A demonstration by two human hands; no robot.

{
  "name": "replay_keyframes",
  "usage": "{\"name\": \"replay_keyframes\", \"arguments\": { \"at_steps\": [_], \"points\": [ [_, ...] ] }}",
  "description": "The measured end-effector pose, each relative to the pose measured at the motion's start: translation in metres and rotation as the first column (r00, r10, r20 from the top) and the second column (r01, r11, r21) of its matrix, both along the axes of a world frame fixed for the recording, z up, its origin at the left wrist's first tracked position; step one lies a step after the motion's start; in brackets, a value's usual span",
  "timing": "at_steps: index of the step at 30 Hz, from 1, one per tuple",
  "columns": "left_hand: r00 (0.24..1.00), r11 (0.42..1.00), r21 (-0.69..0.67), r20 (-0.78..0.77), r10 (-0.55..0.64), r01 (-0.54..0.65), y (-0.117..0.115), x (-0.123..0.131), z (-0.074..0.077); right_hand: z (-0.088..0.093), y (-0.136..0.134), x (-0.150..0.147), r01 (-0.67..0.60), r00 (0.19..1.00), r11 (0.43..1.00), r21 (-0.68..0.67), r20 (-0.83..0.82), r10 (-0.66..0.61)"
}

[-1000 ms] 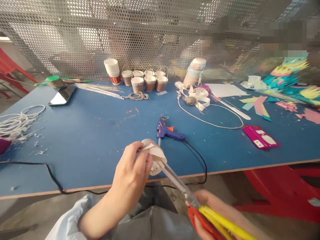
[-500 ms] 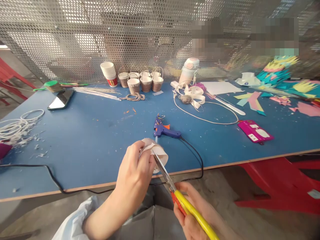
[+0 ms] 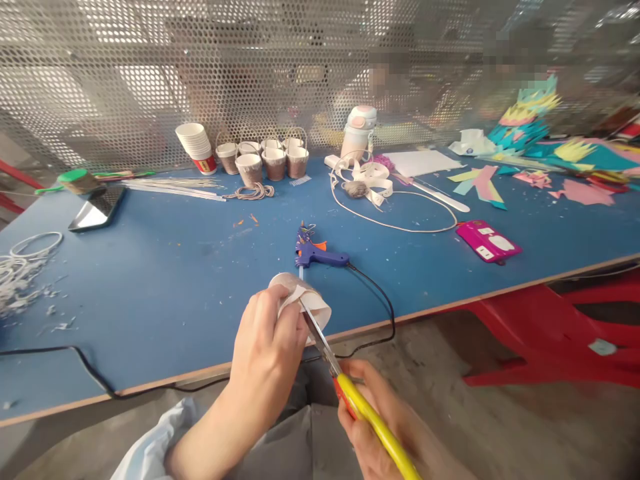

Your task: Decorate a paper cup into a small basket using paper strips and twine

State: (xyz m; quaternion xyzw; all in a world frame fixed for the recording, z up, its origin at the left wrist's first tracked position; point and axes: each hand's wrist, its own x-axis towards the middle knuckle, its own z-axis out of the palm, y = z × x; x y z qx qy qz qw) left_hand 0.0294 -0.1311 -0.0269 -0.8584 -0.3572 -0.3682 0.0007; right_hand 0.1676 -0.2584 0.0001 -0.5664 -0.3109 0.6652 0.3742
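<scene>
Gaping white-lined paper cup [image 3: 318, 305]

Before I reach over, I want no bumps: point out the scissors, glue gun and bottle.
Scissors [image 3: 359, 403]: head view, yellow handle.
Glue gun [image 3: 323, 255]: head view, blue handle.
Bottle [image 3: 355, 138]: head view, body below lid.

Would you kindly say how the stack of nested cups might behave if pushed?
The cup stack would likely tip, being tall above a narrow base. It is probably light, since its rims look thin. Separate rims show, so it might come apart.
</scene>
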Motion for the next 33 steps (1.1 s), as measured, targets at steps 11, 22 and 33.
{"name": "replay_keyframes", "arguments": {
  "at_steps": [11,22,33],
  "points": [
    [0.998,0.996,0.064,-0.025,-0.065,0.067,0.005,-0.003,0.0,0.004,0.004,0.0,0.123,0.987,0.992,-0.029,-0.095,-0.126],
    [0.998,0.999,-0.016,0.031,-0.047,0.047,0.007,-0.004,-0.003,-0.018,-0.005,0.013,0.051,0.939,0.998,-0.022,-0.34,-0.055],
    [0.99,0.991,0.075,0.084,-0.118,0.112,0.008,-0.005,-0.005,-0.021,-0.005,0.013,0.041,0.949,0.998,-0.051,-0.31,-0.055]
  ]
}}
